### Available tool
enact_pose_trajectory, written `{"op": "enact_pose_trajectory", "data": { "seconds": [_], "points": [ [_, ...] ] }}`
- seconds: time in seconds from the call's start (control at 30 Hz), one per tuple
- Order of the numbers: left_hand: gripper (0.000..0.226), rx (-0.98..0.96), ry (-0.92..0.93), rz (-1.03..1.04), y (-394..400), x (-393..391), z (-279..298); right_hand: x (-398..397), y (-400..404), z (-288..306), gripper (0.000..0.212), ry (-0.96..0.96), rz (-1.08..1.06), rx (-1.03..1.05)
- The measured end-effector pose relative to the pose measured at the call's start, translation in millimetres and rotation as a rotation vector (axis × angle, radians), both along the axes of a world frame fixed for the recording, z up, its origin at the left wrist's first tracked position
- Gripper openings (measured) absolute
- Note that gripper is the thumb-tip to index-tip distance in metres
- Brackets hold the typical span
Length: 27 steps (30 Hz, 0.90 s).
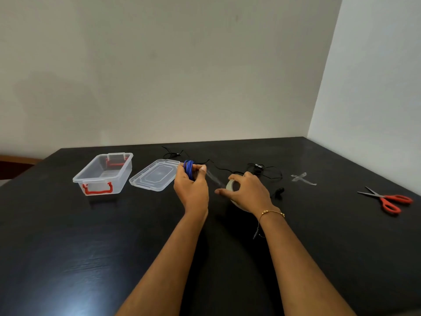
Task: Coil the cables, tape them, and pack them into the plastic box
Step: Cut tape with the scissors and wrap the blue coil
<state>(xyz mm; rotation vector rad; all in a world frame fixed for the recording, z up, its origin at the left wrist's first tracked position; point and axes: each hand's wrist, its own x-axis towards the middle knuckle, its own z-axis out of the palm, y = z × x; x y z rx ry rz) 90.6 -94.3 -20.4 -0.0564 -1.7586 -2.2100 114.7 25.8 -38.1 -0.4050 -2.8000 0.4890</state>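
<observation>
**Currently: taping the blue coil**

Currently the left hand (191, 185) pinches the blue coil (189, 169) between thumb and curled fingers, holding it above the table (68, 247), just right of the lid (155, 175). The right hand (248, 190), further right of the lid, curls round the tape roll (231, 187). A clear strip (215, 179) runs taut from roll to coil.

Handling, as judged: the coil is light, soft and springy; its loops may fan out if the pinch loosens. Hold it across the bundled strands, beside the point where the strip lands. The strip is thin, sticky and likely to fold on itself, so keep it tensioned.

Appearance: the coil is a tight bundle of thin, bright blue cord, several loops thick. Black cables (264, 171) lie loose beyond the right hand. The box (102, 176) stands open, left of the lid.
</observation>
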Motion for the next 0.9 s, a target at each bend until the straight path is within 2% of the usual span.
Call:
{"op": "enact_pose_trajectory", "data": {
  "seconds": [0.1, 0.33, 0.43, 0.53, 0.6, 0.67, 0.77, 0.9],
  "points": [
    [0.016, 0.036, -0.024, 0.019, -2, -1, -1, 2, 5, -1, 0.082, -0.065, -0.033, 0.038],
    [0.014, -0.002, -0.108, -0.029, -6, -7, -8, 2, 5, -7, 0.085, -0.155, -0.02, 0.11],
    [0.014, -0.021, -0.122, -0.036, -7, -5, -10, 5, 6, -9, 0.08, -0.092, -0.036, 0.058],
    [0.015, -0.027, -0.138, -0.025, -11, -2, -11, 10, 8, -8, 0.062, 0.116, -0.064, -0.126],
    [0.014, -0.001, -0.154, -0.007, -17, -2, -12, 14, 14, -6, 0.044, 0.286, -0.145, -0.15],
    [0.016, 0.028, -0.174, 0.009, -22, -2, -11, 25, 26, -2, 0.033, 0.354, -0.281, -0.086],
    [0.018, 0.03, -0.188, 0.012, -21, 5, -11, 56, 59, -2, 0.032, 0.293, -0.494, 0.009],
    [0.024, -0.024, -0.18, 0.014, -18, 10, -11, 92, 107, -12, 0.037, 0.083, -0.681, 0.037]
  ]
}}
